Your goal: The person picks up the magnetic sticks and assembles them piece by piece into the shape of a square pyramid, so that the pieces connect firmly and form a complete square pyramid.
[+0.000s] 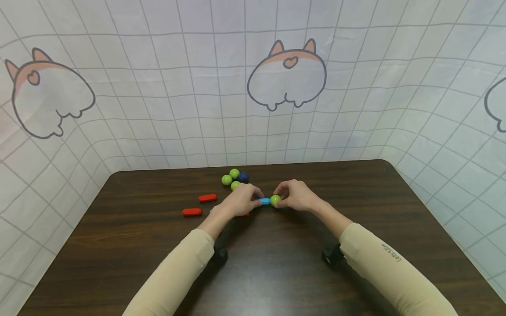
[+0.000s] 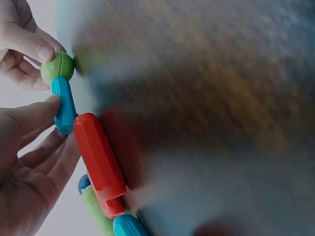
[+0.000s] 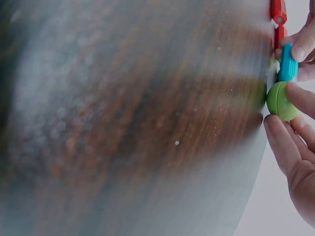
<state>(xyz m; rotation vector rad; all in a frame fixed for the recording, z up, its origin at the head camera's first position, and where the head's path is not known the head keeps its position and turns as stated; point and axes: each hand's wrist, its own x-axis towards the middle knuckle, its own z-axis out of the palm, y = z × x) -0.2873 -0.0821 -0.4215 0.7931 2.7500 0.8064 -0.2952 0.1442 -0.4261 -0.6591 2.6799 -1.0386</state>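
Note:
Near the middle of the table, my left hand (image 1: 240, 200) pinches a short light-blue toy rod (image 1: 264, 201) between thumb and fingers. My right hand (image 1: 297, 196) grips a green ball (image 1: 275, 201) with its fingertips. The ball meets the end of the blue rod (image 2: 63, 101); both wrist views show them touching. A seam runs round the ball (image 3: 280, 102). In the left wrist view, a red rod (image 2: 98, 155) appears beyond the left hand's fingers, with another blue rod (image 2: 129, 225) below it. The left hand partly covers pieces in the head view.
Two red rods (image 1: 207, 198) (image 1: 192, 212) lie left of the left hand. Behind it sit several green balls (image 1: 227, 180) and a dark-blue ball (image 1: 243, 177). A grid-patterned cloth (image 1: 213, 101) hangs beyond the dark wooden table (image 1: 118, 237).

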